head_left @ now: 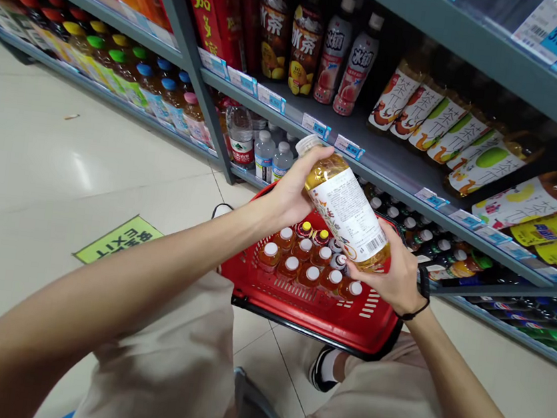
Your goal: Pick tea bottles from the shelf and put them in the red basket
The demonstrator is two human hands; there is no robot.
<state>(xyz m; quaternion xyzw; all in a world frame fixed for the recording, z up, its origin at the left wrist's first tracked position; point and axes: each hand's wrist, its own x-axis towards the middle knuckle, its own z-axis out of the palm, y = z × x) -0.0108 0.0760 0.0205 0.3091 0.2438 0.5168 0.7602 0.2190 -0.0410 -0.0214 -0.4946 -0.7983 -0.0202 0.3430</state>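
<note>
Both hands hold one bottle of amber tea [346, 207] with a white label and a white cap, tilted over a red shopping basket [371, 323]. My left hand [290, 190] is wrapped round its neck end near the cap. My right hand [394, 276] grips its base, a black band on the wrist. Below the bottle, the basket holds several upright bottles [310, 259] with white, yellow and red caps. The basket rests on the floor in front of my knees.
Grey shelving [389, 158] runs across the back with rows of drink bottles and price tags; tea bottles [439, 120] lie tilted at the right. Water bottles [264, 154] stand low behind the basket. A green floor sticker [119, 238] lies on the pale tiles at the left.
</note>
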